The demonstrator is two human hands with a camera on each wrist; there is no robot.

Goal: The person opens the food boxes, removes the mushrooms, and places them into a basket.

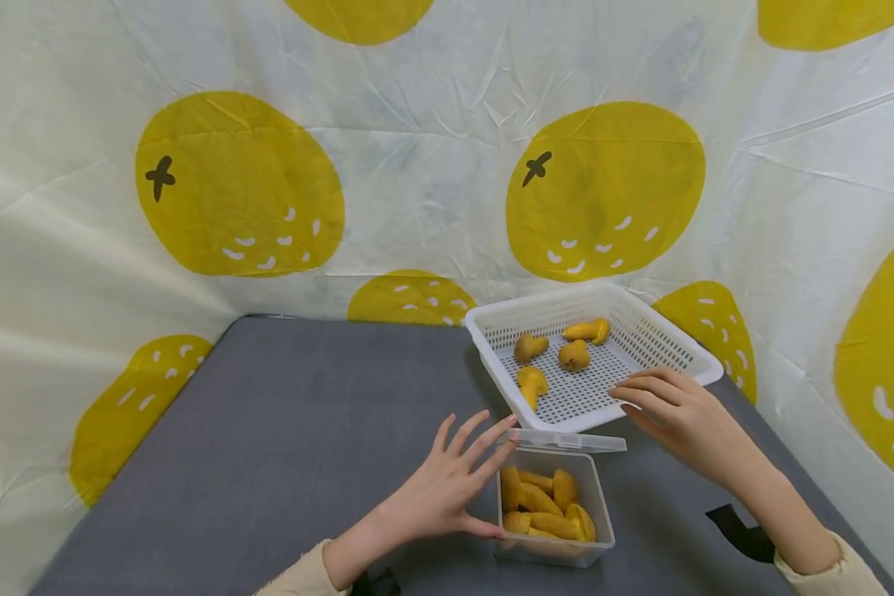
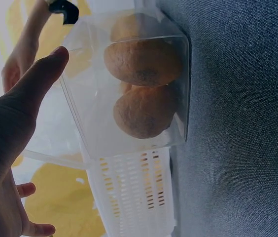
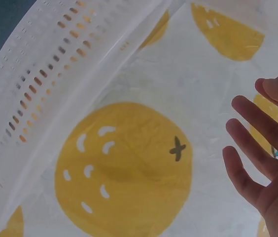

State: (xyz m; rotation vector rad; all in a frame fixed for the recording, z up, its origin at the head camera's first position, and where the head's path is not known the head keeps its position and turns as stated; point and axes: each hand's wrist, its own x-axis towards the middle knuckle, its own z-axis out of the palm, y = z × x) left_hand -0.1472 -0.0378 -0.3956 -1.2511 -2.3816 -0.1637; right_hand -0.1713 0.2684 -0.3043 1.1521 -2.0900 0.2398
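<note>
A clear plastic box stands near the table's front, holding several yellow-brown mushrooms. Its translucent lid stands raised at the box's far side. My left hand is spread at the box's left, its thumb by the near left rim and its fingers near the lid; whether they touch cannot be told. My right hand hovers by the front right of a white basket, fingers slightly bent, with nothing in it. Several loose mushrooms lie in the basket. In the left wrist view, mushrooms show through the box wall.
The white perforated basket stands behind the box, close to the lid. A grey cloth covers the table. Behind it hangs a white curtain printed with yellow fruit.
</note>
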